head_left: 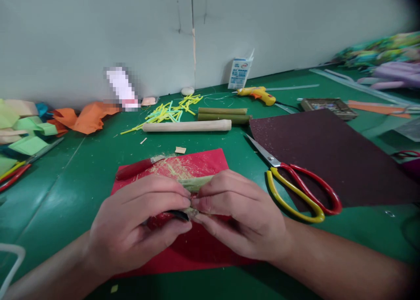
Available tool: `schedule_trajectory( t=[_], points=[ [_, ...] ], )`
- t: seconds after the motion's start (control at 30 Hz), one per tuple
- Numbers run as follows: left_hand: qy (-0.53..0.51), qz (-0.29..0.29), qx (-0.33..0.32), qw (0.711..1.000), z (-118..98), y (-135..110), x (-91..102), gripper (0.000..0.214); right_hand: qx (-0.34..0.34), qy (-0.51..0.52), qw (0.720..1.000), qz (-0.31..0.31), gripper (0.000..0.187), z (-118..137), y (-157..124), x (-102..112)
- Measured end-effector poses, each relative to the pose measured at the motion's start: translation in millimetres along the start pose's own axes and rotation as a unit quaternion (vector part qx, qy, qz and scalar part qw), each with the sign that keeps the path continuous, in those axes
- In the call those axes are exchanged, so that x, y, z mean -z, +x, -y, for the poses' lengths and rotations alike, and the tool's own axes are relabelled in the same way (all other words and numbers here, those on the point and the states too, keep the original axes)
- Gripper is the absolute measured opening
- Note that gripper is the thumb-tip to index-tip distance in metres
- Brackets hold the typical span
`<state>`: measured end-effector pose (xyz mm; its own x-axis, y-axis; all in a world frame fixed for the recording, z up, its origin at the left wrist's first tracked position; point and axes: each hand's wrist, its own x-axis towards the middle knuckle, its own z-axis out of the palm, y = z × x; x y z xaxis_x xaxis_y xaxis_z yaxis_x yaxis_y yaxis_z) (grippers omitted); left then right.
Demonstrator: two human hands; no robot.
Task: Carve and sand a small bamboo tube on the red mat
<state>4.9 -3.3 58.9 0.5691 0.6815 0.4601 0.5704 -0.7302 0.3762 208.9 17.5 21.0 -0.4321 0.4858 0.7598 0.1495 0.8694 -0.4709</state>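
Both my hands meet over a red paper sheet on the green table. My left hand is closed, with something dark and red showing under its fingers that I cannot make out. My right hand is pinched on a pale green bamboo stick, whose end pokes out between the two hands. Fine pale shavings lie scattered on the red sheet. A red-handled knife rests at the sheet's far left corner.
Red-and-yellow scissors lie to the right beside a dark brown sheet. Farther back are a wooden rod, green bamboo pieces, thin yellow and green strips and a yellow glue gun. Folded orange and green paper piles at left.
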Motion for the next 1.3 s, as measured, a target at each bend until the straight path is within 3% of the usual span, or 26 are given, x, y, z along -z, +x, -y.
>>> schedule_trajectory(
  t=[0.23, 0.43, 0.57, 0.7, 1.03, 1.13, 1.3],
  points=[
    [0.019, -0.031, 0.031, 0.999, -13, -1, -1.2, 0.018, 0.015, -0.011, 1.000, 0.002, 0.008, -1, -1, -2],
    [0.055, -0.009, -0.007, 0.998, -15, 1, 1.0, 0.015, 0.008, -0.001, 1.000, 0.010, 0.009, 0, -3, -2],
    [0.081, -0.038, -0.016, 0.996, -14, 1, 0.3, 0.011, -0.027, 0.010, 1.000, 0.004, 0.010, -1, -2, -5],
    [0.080, -0.080, 0.021, 0.993, -13, 1, -1.5, 0.007, -0.064, 0.022, 0.998, -0.013, 0.015, -3, -2, -9],
    [-0.008, -0.054, 0.125, 0.991, 1, -5, -9.7, 0.017, -0.141, 0.066, 0.987, -0.036, 0.009, -4, -1, -9],
    [-0.013, -0.067, 0.124, 0.990, 2, -5, -11.4, 0.012, -0.138, 0.082, 0.987, -0.021, 0.009, -5, -1, -11],
    [0.086, -0.085, 0.081, 0.989, 14, -7, -4.4, 0.011, -0.146, -0.024, 0.989, 0.018, 0.013, -11, -2, -8]
  ],
)
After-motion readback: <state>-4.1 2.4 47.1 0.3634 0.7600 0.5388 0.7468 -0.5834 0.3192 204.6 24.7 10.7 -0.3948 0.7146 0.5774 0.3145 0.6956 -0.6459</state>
